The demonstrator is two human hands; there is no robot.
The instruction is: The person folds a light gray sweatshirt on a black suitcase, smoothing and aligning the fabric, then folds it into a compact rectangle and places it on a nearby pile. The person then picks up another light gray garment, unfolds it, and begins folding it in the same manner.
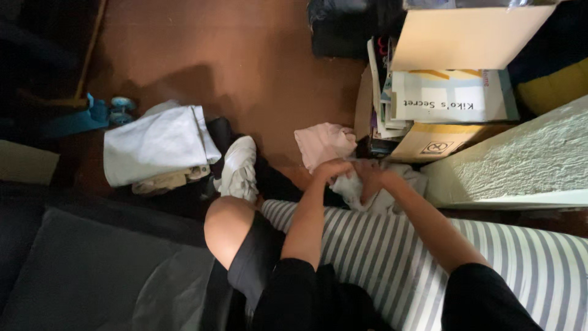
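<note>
My left hand (334,170) and my right hand (369,176) meet just past the edge of a grey-and-white striped cloth (392,257) that covers the seat. Both hands are closed on a crumpled pale grey garment (367,195) lying between them. A light pink cloth (321,144) lies on the brown floor right beyond my left hand, touching it. My bare knee (228,228) is bent up to the left of my arms.
A white sneaker (239,170) and a folded pale cloth pile (156,147) lie on the brown floor (245,67) at the left. A cardboard box (429,144) with stacked books (450,95) stands at upper right, beside a rough pale wall ledge (520,162). A dark cushion (92,276) fills lower left.
</note>
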